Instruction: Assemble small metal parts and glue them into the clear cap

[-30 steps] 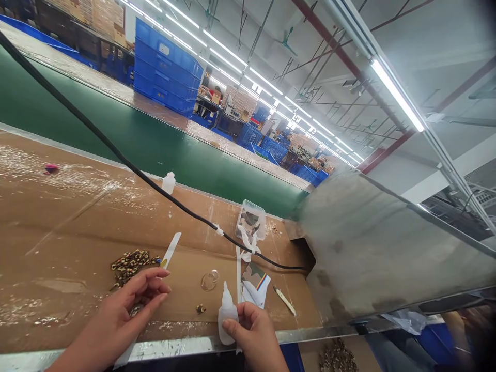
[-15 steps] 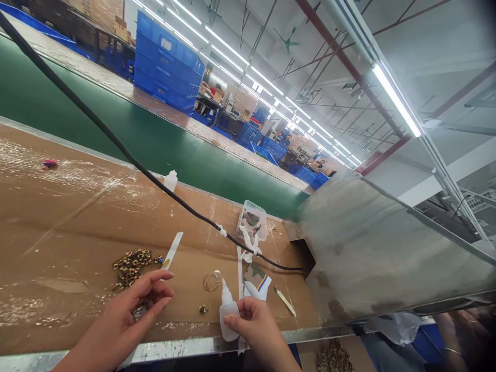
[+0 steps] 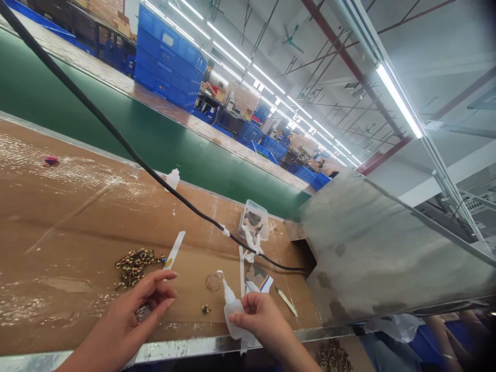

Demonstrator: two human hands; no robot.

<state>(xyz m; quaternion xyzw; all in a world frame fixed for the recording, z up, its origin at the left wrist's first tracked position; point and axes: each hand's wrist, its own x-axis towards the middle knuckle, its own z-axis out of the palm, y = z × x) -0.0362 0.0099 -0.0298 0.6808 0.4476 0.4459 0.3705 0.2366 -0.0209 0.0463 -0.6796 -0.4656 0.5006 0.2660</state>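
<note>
My right hand [image 3: 265, 320] grips a small white squeeze bottle [image 3: 234, 318] with a pointed nozzle, at the table's front edge. The nozzle leans up and left, close to a clear ring-like piece [image 3: 214, 280] on the cardboard. To the left, my left hand [image 3: 135, 310] hovers over the front edge, fingers loosely curled and thumb apart, holding nothing that I can see. Just beyond it lies a heap of dark-and-yellow beaded pieces [image 3: 134, 266], beside a white strip [image 3: 175, 250]. One small dark-and-yellow piece [image 3: 205, 309] sits between my hands.
A black cable [image 3: 134, 155] crosses above the cardboard-covered table. Beyond are a second white bottle [image 3: 172, 179], a clear box [image 3: 263, 217] and a green conveyor [image 3: 186, 155]. A cutter [image 3: 285, 300] and camouflage scrap [image 3: 256, 278] lie right, before a metal housing [image 3: 356, 253]. Another person's arm [image 3: 442, 336] shows lower right.
The bottle in my right hand has shifted slightly right and up, tilting a little more to the left. My left hand keeps nearly the same pose. The whole view has moved slightly.
</note>
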